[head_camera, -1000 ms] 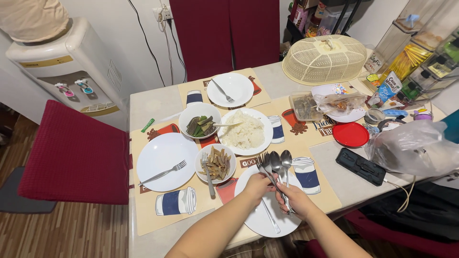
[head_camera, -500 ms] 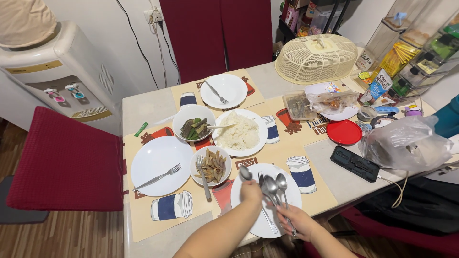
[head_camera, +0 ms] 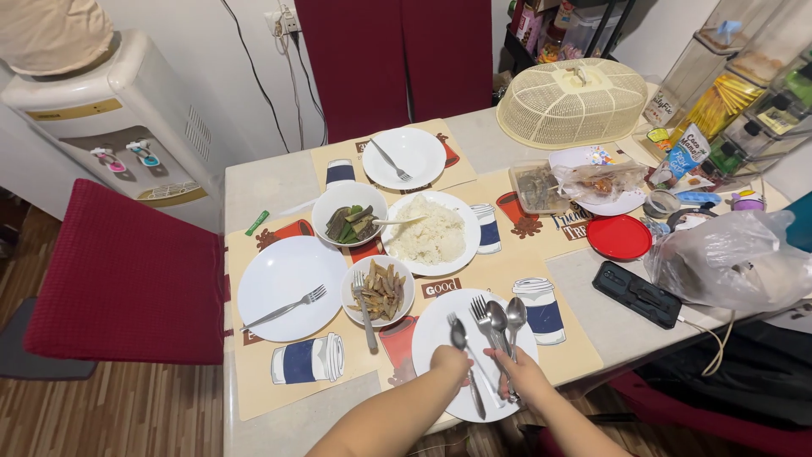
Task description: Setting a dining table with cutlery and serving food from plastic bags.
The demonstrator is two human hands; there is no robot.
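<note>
Over the near white plate (head_camera: 440,330), the left hand (head_camera: 451,362) pinches a spoon (head_camera: 459,337) lying on it. Just beside it, the right hand (head_camera: 523,372) grips a bunch of cutlery (head_camera: 501,320), fingers closed.

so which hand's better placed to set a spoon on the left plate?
Probably left. The left hand lies nearer that plate and holds one spoon; the right hand grips the remaining cutlery bunch.

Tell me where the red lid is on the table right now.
In the head view, the red lid lies flat on the right side of the table, just below the plate with the plastic bag of food and above the black phone.
</note>
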